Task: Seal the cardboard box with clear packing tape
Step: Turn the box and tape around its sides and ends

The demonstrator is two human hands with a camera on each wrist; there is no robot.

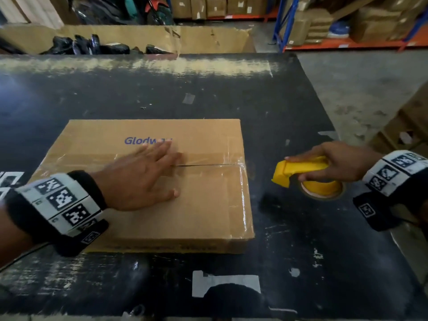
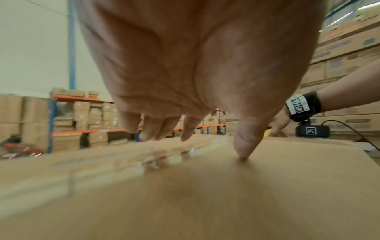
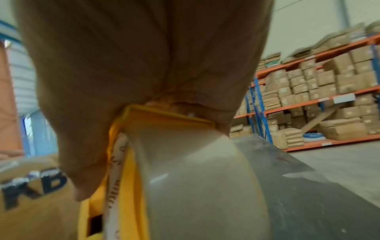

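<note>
A flat brown cardboard box (image 1: 199, 205) lies on the black table (image 1: 301, 262). Glossy clear tape (image 1: 222, 158) covers its centre seam and right edge. My left hand (image 1: 148, 172) lies flat on the box top with fingers spread over the seam; its thumb tip (image 2: 242, 151) touches the cardboard (image 2: 205, 203). To the right of the box my right hand (image 1: 333, 165) grips a yellow tape dispenser (image 1: 298, 170) just above the table. The tape roll (image 3: 197, 186) fills the right wrist view under my right hand (image 3: 133, 73).
A large open carton (image 1: 139, 38) with dark bags stands behind the table. Blue and orange shelving (image 1: 347, 42) stacked with boxes is at the back right. More cartons (image 1: 405, 126) sit on the floor by the table's right edge. Paper scraps (image 1: 227, 283) are stuck near the front edge.
</note>
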